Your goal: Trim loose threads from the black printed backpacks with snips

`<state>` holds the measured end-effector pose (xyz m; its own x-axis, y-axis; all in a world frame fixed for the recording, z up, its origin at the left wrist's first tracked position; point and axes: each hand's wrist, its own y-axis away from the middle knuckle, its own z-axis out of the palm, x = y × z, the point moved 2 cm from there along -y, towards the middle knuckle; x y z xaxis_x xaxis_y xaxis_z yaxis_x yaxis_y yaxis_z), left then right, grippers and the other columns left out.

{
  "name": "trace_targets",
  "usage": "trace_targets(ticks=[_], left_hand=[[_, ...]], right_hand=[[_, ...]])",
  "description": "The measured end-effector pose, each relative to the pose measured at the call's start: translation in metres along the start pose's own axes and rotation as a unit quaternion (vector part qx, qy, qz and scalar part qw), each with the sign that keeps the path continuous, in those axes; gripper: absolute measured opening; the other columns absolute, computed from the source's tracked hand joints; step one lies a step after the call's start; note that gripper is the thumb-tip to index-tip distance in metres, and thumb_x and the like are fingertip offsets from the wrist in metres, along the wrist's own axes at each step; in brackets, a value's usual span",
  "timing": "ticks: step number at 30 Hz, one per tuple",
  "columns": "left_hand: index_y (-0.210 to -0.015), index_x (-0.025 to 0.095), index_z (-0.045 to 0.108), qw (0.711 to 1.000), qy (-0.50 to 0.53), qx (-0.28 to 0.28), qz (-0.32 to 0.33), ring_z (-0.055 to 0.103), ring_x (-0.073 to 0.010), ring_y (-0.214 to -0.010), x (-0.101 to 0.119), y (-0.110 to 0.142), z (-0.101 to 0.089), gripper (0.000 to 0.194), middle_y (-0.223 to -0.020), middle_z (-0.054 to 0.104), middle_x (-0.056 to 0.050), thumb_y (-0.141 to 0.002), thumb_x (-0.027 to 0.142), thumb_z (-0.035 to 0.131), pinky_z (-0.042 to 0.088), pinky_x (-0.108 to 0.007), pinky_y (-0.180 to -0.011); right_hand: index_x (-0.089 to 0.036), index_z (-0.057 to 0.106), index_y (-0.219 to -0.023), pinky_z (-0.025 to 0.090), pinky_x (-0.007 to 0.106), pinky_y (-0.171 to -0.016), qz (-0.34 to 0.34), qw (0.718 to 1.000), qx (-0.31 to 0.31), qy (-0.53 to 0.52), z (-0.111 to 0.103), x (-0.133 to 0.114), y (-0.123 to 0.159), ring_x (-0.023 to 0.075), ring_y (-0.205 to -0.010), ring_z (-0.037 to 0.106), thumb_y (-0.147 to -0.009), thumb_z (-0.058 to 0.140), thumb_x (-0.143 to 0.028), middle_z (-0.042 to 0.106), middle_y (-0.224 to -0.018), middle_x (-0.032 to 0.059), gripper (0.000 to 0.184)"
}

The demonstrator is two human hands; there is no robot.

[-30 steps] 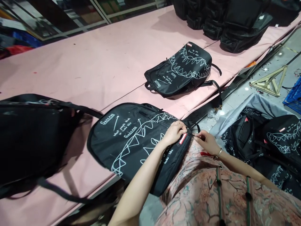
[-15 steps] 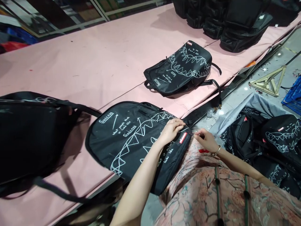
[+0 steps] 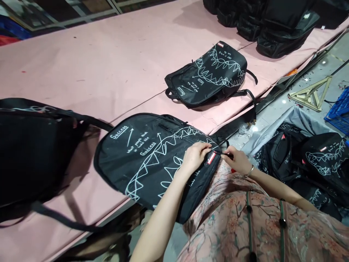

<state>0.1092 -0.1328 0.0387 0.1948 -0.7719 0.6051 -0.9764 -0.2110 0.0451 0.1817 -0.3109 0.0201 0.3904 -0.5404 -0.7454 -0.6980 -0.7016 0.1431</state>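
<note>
A black backpack (image 3: 117, 163) with white lettering and looping white lines lies at the table's near edge, its end against the person's lap. My left hand (image 3: 196, 156) rests on it, fingers pinched on the backpack's edge beside a small red and white label (image 3: 211, 158). Close on the right, my right hand (image 3: 237, 159) is closed around a thin dark item (image 3: 227, 155) at the same edge; its kind I cannot make out. A bit of red shows just below the right fingers, mostly hidden.
Another printed backpack (image 3: 207, 76) lies farther back on the pink-covered table (image 3: 81, 72). A black bag (image 3: 29, 156) sits at left. Several black bags (image 3: 283, 29) stand at the far right. Beside me, a grey-lined container (image 3: 286, 118) holds printed backpacks; a blue crate (image 3: 339, 112) is beyond.
My right hand has moved slightly up and left, closer to my left hand. The dark item in it shows more, and the red bit beneath shows less. The backpack has shifted slightly left.
</note>
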Motion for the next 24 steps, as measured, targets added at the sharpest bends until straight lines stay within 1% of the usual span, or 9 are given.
trace_targets(ticks=[2, 4, 8, 11, 15, 18, 20, 23, 24], left_hand=[[-0.096, 0.021, 0.065, 0.998, -0.040, -0.023, 0.051, 0.060, -0.0176, -0.085, 0.003, -0.005, 0.003, 0.022, -0.094, 0.067, -0.005, -0.085, 0.023, 0.045, 0.045, -0.028, -0.073], [-0.091, 0.021, 0.066, 0.989, -0.100, -0.045, 0.095, 0.060, -0.0167, -0.079, 0.007, -0.010, 0.004, 0.022, -0.088, 0.066, -0.005, -0.085, 0.020, 0.045, 0.044, -0.026, -0.067], [-0.079, 0.017, 0.064, 0.956, -0.229, -0.063, 0.171, 0.058, -0.0166, -0.068, 0.015, -0.013, 0.002, 0.022, -0.073, 0.062, -0.004, -0.086, 0.022, 0.043, 0.041, -0.028, -0.062], [-0.080, 0.016, 0.061, 0.936, -0.272, -0.054, 0.215, 0.056, -0.0179, -0.067, 0.017, -0.011, 0.002, 0.022, -0.072, 0.059, -0.005, -0.087, 0.024, 0.042, 0.040, -0.031, -0.063], [-0.080, 0.015, 0.059, 0.930, -0.275, -0.018, 0.244, 0.054, -0.0186, -0.066, 0.016, -0.006, 0.006, 0.022, -0.072, 0.057, -0.006, -0.088, 0.025, 0.040, 0.038, -0.032, -0.062], [-0.082, 0.014, 0.058, 0.930, -0.269, 0.015, 0.250, 0.054, -0.0191, -0.067, 0.014, -0.003, 0.010, 0.022, -0.073, 0.058, -0.007, -0.088, 0.024, 0.039, 0.039, -0.033, -0.063], [-0.083, 0.014, 0.057, 0.941, -0.242, 0.047, 0.232, 0.055, -0.0194, -0.070, 0.011, -0.001, 0.011, 0.021, -0.076, 0.059, -0.008, -0.088, 0.023, 0.039, 0.041, -0.033, -0.064], [-0.086, 0.015, 0.057, 0.973, -0.129, 0.122, 0.148, 0.057, -0.0176, -0.076, 0.002, 0.004, 0.004, 0.018, -0.080, 0.061, -0.007, -0.087, 0.020, 0.040, 0.045, -0.031, -0.068], [-0.090, 0.016, 0.057, 0.979, -0.087, 0.146, 0.116, 0.057, -0.0171, -0.079, -0.002, 0.008, 0.000, 0.018, -0.084, 0.061, -0.007, -0.086, 0.018, 0.040, 0.046, -0.031, -0.071]], right_hand=[[-0.020, 0.053, -0.090, 0.037, 0.024, -0.057, -0.005, 1.000, 0.001, 0.030, 0.000, -0.002, 0.001, 0.0152, -0.061, 0.058, -0.083, 0.050, -0.037, 0.062, -0.070, -0.0003, 0.018], [-0.020, 0.052, -0.092, 0.037, 0.024, -0.057, -0.011, 0.998, 0.004, 0.054, 0.000, -0.003, 0.004, 0.0161, -0.063, 0.060, -0.084, 0.049, -0.036, 0.064, -0.073, 0.0006, 0.018], [-0.021, 0.049, -0.096, 0.036, 0.024, -0.055, -0.025, 0.995, 0.014, 0.098, 0.005, -0.001, 0.007, 0.0176, -0.066, 0.063, -0.086, 0.047, -0.039, 0.066, -0.076, 0.0011, 0.020], [-0.021, 0.049, -0.097, 0.036, 0.023, -0.055, -0.044, 0.993, 0.018, 0.111, 0.008, 0.000, 0.008, 0.0174, -0.067, 0.063, -0.087, 0.046, -0.039, 0.067, -0.078, 0.0019, 0.021], [-0.020, 0.050, -0.096, 0.037, 0.023, -0.057, -0.072, 0.991, 0.013, 0.111, 0.008, 0.002, 0.005, 0.0169, -0.068, 0.062, -0.087, 0.047, -0.037, 0.066, -0.075, 0.0025, 0.020], [-0.019, 0.052, -0.093, 0.037, 0.023, -0.057, -0.087, 0.992, 0.017, 0.085, 0.007, 0.003, 0.002, 0.0163, -0.068, 0.062, -0.086, 0.048, -0.034, 0.065, -0.074, 0.0020, 0.017], [-0.020, 0.053, -0.090, 0.038, 0.023, -0.058, -0.091, 0.994, 0.021, 0.048, 0.006, 0.004, 0.001, 0.0153, -0.066, 0.061, -0.085, 0.048, -0.033, 0.064, -0.073, 0.0010, 0.015], [-0.020, 0.053, -0.087, 0.039, 0.023, -0.056, -0.081, 0.996, 0.037, -0.017, 0.003, 0.006, 0.002, 0.0137, -0.060, 0.058, -0.085, 0.048, -0.034, 0.062, -0.069, -0.0005, 0.015], [-0.020, 0.053, -0.087, 0.039, 0.023, -0.055, -0.080, 0.995, 0.042, -0.033, 0.002, 0.006, 0.004, 0.0134, -0.058, 0.057, -0.084, 0.048, -0.034, 0.061, -0.068, -0.0008, 0.016]])
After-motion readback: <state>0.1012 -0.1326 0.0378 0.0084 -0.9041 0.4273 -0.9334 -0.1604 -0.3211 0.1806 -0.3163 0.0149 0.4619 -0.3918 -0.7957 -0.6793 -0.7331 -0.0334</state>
